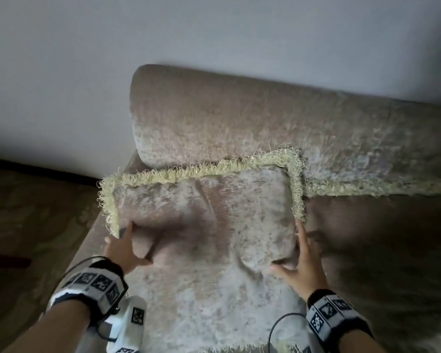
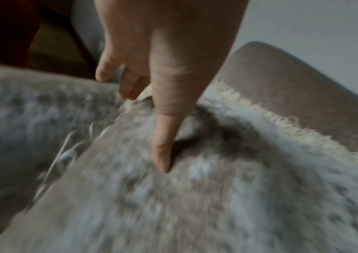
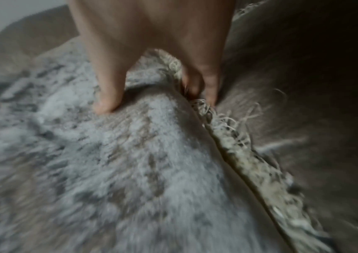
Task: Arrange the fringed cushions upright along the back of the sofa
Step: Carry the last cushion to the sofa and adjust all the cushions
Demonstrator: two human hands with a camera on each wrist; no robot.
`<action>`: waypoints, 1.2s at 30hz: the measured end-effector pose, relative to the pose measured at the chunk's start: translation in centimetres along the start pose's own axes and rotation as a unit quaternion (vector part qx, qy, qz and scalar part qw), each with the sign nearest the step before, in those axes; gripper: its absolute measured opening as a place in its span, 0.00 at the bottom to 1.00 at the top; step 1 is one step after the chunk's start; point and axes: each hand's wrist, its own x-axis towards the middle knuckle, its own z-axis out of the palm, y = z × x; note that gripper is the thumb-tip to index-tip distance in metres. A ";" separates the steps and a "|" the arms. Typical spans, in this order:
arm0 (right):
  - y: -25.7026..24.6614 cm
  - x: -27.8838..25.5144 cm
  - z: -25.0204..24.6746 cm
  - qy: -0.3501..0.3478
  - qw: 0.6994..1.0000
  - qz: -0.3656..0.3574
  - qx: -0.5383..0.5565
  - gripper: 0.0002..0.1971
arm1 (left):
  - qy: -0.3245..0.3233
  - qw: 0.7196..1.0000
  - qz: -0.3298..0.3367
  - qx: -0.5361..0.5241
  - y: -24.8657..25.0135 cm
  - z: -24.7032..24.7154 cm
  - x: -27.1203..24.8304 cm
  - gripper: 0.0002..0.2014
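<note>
Head view gives the only overall layout: one fringed cushion leans against the sofa backrest at the sofa's left end, its top fringe touching the backrest and its lower part spread over the seat. A second fringed cushion lies to its right, mostly in shadow, with only its pale fringe line and dark face visible; whether it is upright cannot be told. Count: two cushions, two hands, two wrist bands with printed markers, one sofa. The grey wall and dark patterned floor appear clearly in this view alone.

The left hand grips the first cushion's lower left corner, thumb on the front face, fingers round the fringed edge. The right hand holds the lower right side, thumb pressed into the face, fingers running up the fringed edge.

Left wrist view adds what the head view hides: the left hand has its thumb sunk into the plush front, while the remaining fingers curl behind the edge, pinching the fabric. Right wrist view, blurred, shows the right hand with its thumb dug into the face and fingers tucked behind the fringe, between the two cushions
</note>
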 end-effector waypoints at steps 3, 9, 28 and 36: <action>0.8 -3.4 -0.9 0.028 0.996 -0.037 -0.078 0.66 | 0.130 0.975 0.049 0.172 2.3 -4.9 -0.7 0.48; 1.3 -3.0 0.4 -0.071 0.995 0.005 -0.071 0.67 | 0.169 0.886 0.378 0.209 9.7 -8.4 1.5 0.60; 1.2 0.8 3.3 -0.079 0.992 -0.037 -0.094 0.74 | 0.059 0.936 0.307 0.162 9.3 -4.8 2.2 0.59; -5.2 4.5 -0.3 -0.062 0.987 -0.067 -0.128 0.68 | 0.193 0.952 0.226 0.076 4.5 -8.0 -0.9 0.62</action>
